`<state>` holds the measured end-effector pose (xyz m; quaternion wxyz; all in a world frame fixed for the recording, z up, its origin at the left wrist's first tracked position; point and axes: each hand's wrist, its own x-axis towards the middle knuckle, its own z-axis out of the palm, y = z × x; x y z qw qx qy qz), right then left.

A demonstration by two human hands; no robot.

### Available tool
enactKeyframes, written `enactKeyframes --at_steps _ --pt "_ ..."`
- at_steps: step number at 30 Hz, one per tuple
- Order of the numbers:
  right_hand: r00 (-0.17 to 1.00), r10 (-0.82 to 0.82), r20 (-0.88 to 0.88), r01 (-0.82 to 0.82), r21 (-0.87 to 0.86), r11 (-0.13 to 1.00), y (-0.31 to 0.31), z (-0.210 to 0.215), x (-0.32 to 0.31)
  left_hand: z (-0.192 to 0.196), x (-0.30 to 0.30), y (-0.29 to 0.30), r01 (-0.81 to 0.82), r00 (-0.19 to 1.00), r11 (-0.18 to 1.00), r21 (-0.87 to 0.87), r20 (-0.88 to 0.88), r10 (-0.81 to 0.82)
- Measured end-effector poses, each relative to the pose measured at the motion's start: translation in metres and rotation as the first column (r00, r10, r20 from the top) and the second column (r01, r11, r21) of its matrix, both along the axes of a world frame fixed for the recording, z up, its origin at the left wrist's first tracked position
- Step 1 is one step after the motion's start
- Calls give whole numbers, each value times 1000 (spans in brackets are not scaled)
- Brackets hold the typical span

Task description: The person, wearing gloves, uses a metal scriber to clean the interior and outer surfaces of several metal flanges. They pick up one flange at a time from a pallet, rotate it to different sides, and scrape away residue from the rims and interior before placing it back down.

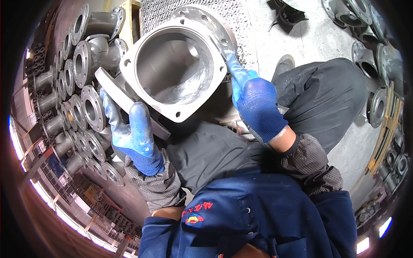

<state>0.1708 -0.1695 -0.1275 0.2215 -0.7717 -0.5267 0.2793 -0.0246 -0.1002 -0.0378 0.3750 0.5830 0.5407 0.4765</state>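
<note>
- Stacked flanged fittings (100,116) are seen left of the pipe fitting (185,81); any turn that way is best made slowly, so that flange edges are not knocked.
- Trousered legs (206,148) are spread below the pipe fitting and to its right; contact cannot be told, but weight is better borne by a firm surface than by a thigh.
- The pipe fitting itself is found between the two hands, bore tipped toward the wearer; the grating (155,17) is seen beyond it. What bears it underneath is hidden.
- Left hand (133,133): closed around the pipe fitting's side flange (112,89), thumb on one face, fingers on the other. A full-depth grip is advised.
- Right hand (254,92): laid at the pipe fitting's upper right, fingertips touching the rear flange (221,32); whether a grip is made cannot be told. Load should be shared evenly.
- Fingers are best placed clear of the near bolt hole (177,114), at the pipe fitting's lower corner.
</note>
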Motion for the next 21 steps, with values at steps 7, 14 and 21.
enactKeyframes --at_steps 7,14,21 --pt "997 69 -20 -71 -127 989 1 5 -4 3 4 0 18 998 999 42 -62 -15" --pt "454 -192 -870 358 -19 934 -8 4 -4 4 3 0 15 999 1000 27 -34 -14" --pt "372 -236 -898 317 -116 941 -2 16 3 2 1 0 21 1000 1000 -3 8 -21"
